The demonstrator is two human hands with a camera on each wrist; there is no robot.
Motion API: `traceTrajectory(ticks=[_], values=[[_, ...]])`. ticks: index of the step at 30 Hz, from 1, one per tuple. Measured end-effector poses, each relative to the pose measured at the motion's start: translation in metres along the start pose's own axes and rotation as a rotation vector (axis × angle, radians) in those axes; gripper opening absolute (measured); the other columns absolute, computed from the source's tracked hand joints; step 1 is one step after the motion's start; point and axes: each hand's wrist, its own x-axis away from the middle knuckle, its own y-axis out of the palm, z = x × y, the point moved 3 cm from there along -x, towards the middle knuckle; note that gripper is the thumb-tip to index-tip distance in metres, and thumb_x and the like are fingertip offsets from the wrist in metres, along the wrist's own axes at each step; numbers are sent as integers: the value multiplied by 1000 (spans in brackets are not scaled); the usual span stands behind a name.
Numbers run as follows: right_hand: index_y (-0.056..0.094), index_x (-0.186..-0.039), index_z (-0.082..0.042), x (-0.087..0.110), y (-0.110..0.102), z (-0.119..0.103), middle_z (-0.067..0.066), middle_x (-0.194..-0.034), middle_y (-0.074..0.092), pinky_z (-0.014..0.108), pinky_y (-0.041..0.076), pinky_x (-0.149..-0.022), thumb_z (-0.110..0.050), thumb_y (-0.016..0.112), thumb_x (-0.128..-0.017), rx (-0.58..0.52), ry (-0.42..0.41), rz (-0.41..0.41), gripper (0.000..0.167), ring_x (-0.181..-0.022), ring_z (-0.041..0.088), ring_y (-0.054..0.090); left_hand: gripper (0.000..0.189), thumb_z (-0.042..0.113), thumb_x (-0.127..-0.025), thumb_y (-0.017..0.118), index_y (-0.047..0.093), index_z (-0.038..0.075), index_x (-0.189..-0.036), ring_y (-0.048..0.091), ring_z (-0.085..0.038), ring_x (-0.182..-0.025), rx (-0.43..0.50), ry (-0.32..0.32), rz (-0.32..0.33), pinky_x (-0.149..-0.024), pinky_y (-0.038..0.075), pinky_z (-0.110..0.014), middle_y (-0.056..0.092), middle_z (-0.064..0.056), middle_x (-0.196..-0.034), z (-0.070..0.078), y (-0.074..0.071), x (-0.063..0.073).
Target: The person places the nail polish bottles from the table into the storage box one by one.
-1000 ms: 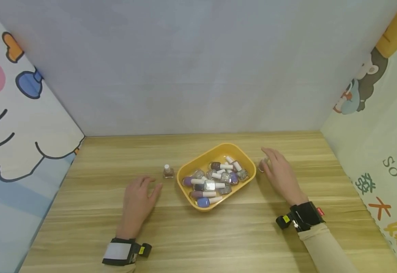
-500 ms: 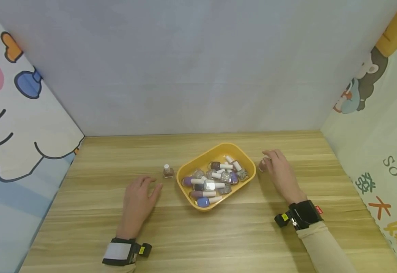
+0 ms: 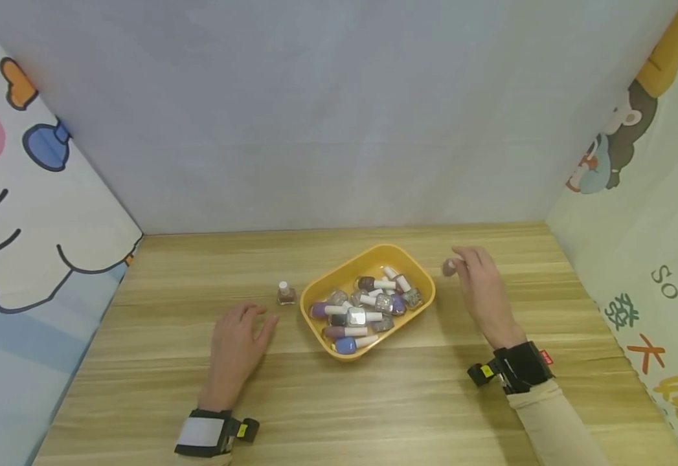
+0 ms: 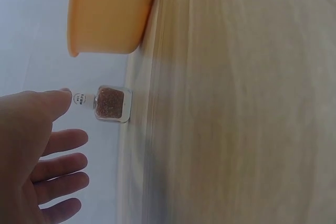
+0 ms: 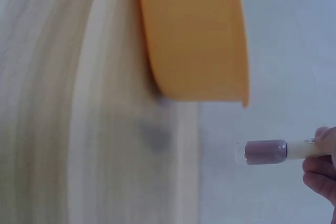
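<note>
My right hand (image 3: 484, 294) pinches a mauve nail polish bottle (image 5: 265, 152) by its pale cap, and in the right wrist view the bottle hangs above the table. My left hand (image 3: 237, 346) rests on the table with relaxed fingers and holds nothing. Just beyond its fingertips a reddish-brown glitter nail polish bottle (image 4: 110, 103) with a white cap stands upright, left of the yellow basket (image 3: 309, 285). Inside that basket lie several nail polish bottles, among them a blue bottle (image 3: 346, 345) and a silver bottle (image 3: 356, 316).
The basket sits on the wood-grain table (image 3: 373, 414) between both hands. A grey wall (image 3: 339, 129) rises behind the table. Printed panels stand at the left (image 3: 35, 213) and right (image 3: 653, 259).
My right hand has raised the mauve nail polish bottle off the table, moving slightly up and away. The left hand, the standing bottle and the basket have stayed put.
</note>
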Motion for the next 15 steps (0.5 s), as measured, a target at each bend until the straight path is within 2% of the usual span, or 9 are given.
traceTrajectory(ticks=[7, 15], values=[[64, -121, 9, -9, -9, -32, 23, -107, 65, 47, 60, -83, 6, 68, -94, 2, -94, 57, 27, -97, 38, 66, 34, 27, -91, 79, 73, -4, -105, 67, -42, -104, -7, 6, 1, -91, 54, -58, 70, -23, -110, -1, 1, 1], [65, -118, 10, -5, -4, -56, 21, -103, 64, 42, 61, -81, 9, 71, -90, -32, -198, 40, 28, -93, 35, 68, 34, 29, -93, 77, 73, -3, -106, 66, -42, -106, -13, -13, -16, -91, 54, -57, 70, -22, -111, -1, 1, 3]])
